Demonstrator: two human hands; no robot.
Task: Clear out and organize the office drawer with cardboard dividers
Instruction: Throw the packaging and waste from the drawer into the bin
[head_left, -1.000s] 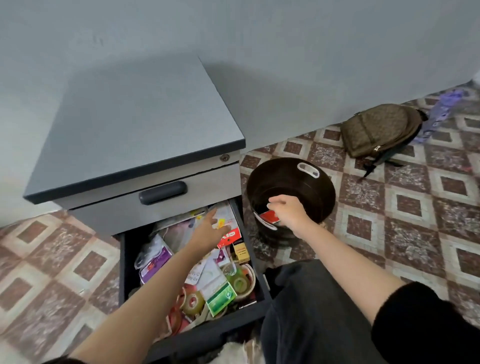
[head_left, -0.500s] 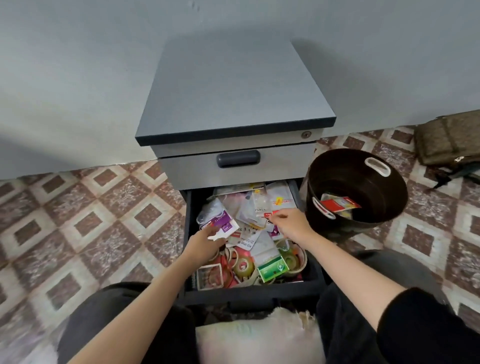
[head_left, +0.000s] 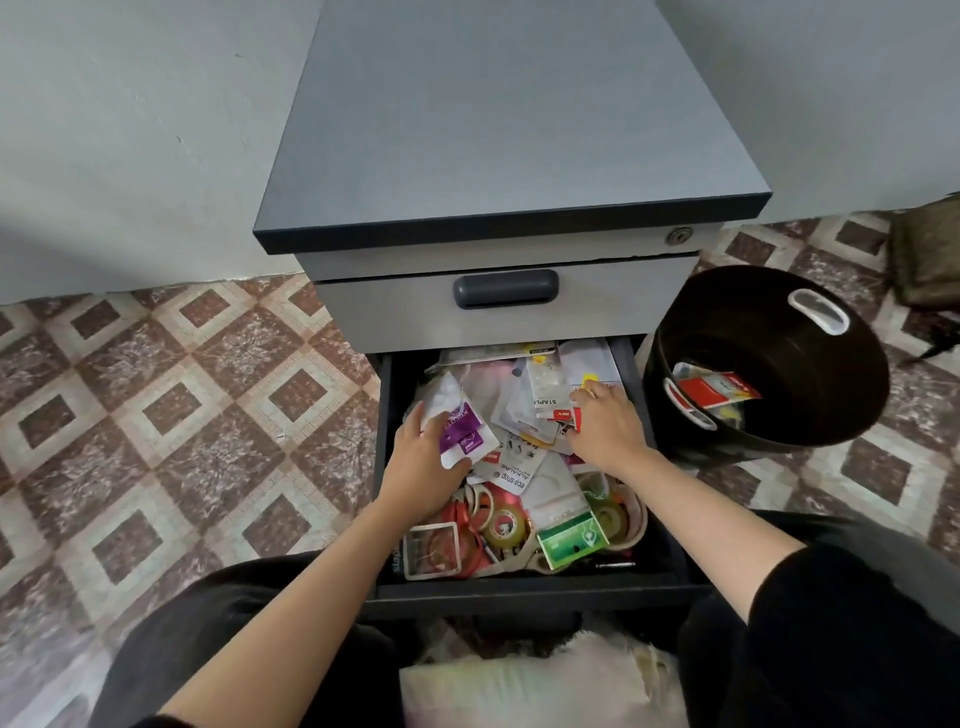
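The open dark drawer (head_left: 524, 590) of a grey cabinet (head_left: 509, 130) is full of loose packets, tape rolls (head_left: 506, 527), a green box (head_left: 571, 538) and a clear square case (head_left: 432, 551). My left hand (head_left: 423, 465) grips a white and purple packet (head_left: 460, 428) at the drawer's left side. My right hand (head_left: 605, 428) lies on the packets at the right, its fingers curled around a small red and white packet (head_left: 558, 410). A dark bucket (head_left: 810, 415) to the right holds a red packet (head_left: 714, 387).
A shut upper drawer with a dark handle (head_left: 505, 288) sits above the open one. A brown backpack (head_left: 927, 254) lies at the far right on the patterned tile floor (head_left: 182, 415). A pale cushion (head_left: 540, 686) lies between my knees. A grey wall stands behind.
My right hand left the bucket, where the red packet now lies, and went into the drawer. My left hand took hold of the purple packet. My view swung left onto the drawer.
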